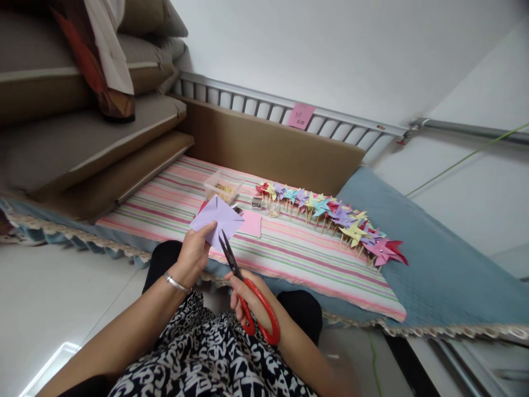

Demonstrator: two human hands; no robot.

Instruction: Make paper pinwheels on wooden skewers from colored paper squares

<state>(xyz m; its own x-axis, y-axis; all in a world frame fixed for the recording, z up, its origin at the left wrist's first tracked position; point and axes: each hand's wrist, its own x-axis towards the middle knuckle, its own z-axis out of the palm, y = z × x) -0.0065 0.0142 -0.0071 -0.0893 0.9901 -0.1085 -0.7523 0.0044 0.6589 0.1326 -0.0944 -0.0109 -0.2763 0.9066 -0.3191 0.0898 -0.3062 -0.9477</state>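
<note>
My left hand pinches a square of purple paper by its near left side. Cut lines run in from some of the paper's corners toward its middle. In my right hand is a pair of scissors with red handles and dark blades. The blades point up and away from me, and their tips are close to the paper's lower edge; whether they touch it I cannot tell. Behind the purple square, partly hidden by it, lies pink paper on the striped cloth.
A clear plastic box holds many small sticks. Beside it are a small dark block and a small clear container. Several paper pinwheels on sticks stand in a row at right. Stacked cushions rise at left on the striped cloth.
</note>
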